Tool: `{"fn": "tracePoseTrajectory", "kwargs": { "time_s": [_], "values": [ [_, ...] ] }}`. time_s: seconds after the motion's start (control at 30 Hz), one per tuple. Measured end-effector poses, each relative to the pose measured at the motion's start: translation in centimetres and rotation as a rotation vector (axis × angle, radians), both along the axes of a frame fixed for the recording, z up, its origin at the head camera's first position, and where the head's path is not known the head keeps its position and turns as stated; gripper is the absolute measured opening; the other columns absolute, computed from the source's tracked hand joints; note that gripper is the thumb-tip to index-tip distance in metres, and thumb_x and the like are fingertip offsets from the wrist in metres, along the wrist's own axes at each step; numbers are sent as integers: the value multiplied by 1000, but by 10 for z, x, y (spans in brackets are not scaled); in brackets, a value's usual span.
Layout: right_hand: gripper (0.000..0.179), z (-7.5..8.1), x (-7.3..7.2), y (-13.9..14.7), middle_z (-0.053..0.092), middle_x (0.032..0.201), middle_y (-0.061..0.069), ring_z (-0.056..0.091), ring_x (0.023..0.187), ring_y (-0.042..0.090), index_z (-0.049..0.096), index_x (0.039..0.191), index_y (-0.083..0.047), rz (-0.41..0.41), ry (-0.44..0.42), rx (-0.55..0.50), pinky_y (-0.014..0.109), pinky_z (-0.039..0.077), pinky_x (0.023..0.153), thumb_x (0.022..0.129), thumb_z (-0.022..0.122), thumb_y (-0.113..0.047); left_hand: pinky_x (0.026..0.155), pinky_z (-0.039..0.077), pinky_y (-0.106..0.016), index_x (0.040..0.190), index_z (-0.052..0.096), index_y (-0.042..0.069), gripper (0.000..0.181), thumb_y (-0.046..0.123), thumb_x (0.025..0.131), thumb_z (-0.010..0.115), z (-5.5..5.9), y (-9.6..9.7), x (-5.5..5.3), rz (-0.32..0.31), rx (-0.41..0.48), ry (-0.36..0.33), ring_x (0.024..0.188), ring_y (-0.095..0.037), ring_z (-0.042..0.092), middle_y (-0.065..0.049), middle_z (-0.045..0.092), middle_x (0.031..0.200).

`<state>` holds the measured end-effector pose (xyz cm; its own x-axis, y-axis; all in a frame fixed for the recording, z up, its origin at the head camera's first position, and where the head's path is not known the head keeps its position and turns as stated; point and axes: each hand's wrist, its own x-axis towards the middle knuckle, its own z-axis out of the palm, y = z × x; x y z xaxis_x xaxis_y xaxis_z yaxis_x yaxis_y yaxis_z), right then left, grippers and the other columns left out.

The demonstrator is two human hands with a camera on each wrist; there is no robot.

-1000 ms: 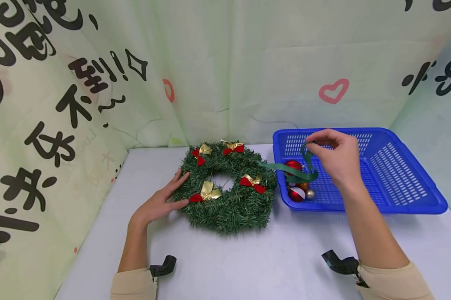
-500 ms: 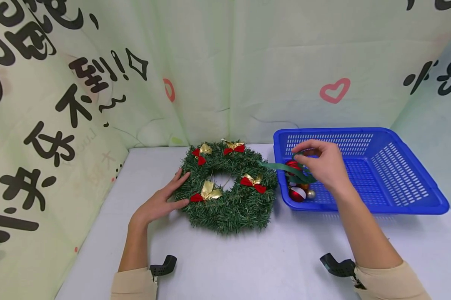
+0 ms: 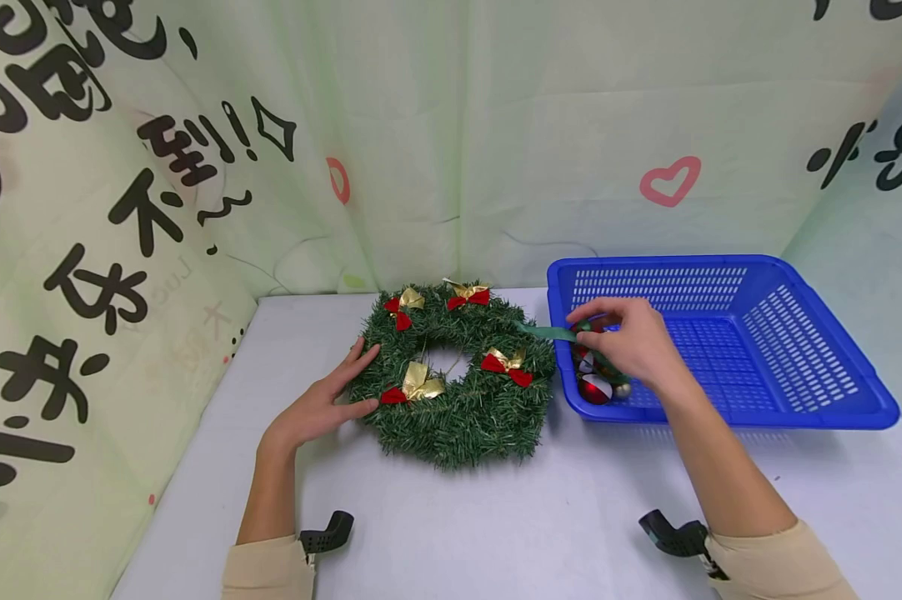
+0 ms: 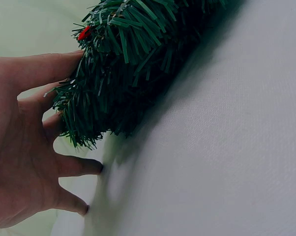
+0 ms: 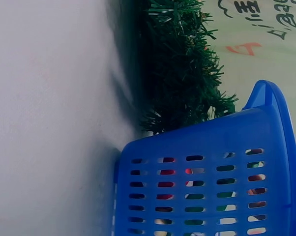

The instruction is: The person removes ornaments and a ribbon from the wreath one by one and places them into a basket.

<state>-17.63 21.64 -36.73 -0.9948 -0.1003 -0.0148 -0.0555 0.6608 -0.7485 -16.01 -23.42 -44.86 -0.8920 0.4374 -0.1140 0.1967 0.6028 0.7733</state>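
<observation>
A green wreath (image 3: 458,425) lies flat on the table, decorated with several red and gold bows (image 3: 419,383). My left hand (image 3: 319,407) rests against its left side, fingers spread; in the left wrist view the hand (image 4: 25,142) touches the bristles of the wreath (image 4: 123,73). From the wreath's right side a green ribbon (image 3: 548,332) runs over the rim of the blue basket (image 3: 721,415). My right hand (image 3: 634,342) is inside the basket's left end, pinching the ribbon over several ornament balls (image 3: 595,389), partly hidden by the hand.
The basket stands right beside the wreath; its slotted wall (image 5: 202,196) fills the lower right wrist view. A white table (image 3: 496,533) lies under everything, with a printed curtain (image 3: 496,150) behind and at the sides.
My right hand has moved down and left with the ribbon, toward the balls in the basket. The ribbon's loop has dropped among them. My left hand and the wreath stay in place.
</observation>
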Motion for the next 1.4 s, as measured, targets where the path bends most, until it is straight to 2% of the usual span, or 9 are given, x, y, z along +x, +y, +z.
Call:
{"fn": "tracePoseTrajectory", "kwargs": {
  "time_s": [0.13,0.5,0.8,1.03,1.4],
  "values": [
    [21,-2,-1,0,74,101,15,59,104,33,78,117,-12,19,-4,18,36,47,74,96,74,-10,121,23,-71,168,19,35,82,37,102,68,1,0,0,0,5,-3,161,-39,10,6,-3,177],
    [22,-6,-3,-2,76,104,14,68,95,29,79,115,-14,47,6,78,38,48,81,92,78,-12,121,23,-70,167,20,36,82,39,101,68,1,0,1,3,7,-6,162,-38,10,6,-3,177],
    [21,-7,-2,-4,78,107,14,73,97,29,79,113,-11,50,16,71,49,53,90,92,78,-8,121,23,-71,167,20,36,82,39,101,68,1,0,1,4,7,-4,162,-39,10,6,-2,177],
    [16,-8,0,-3,79,100,9,70,93,26,79,108,-11,50,33,69,41,49,85,92,78,-7,121,22,-71,167,20,37,82,39,101,68,1,0,1,8,-2,-1,162,-38,10,7,-2,177],
    [8,-7,6,2,79,100,10,66,95,29,79,102,-11,21,25,67,42,47,83,96,74,-9,121,22,-71,167,20,36,82,39,101,68,1,0,1,6,0,0,162,-39,10,6,-2,177]
  ]
}}
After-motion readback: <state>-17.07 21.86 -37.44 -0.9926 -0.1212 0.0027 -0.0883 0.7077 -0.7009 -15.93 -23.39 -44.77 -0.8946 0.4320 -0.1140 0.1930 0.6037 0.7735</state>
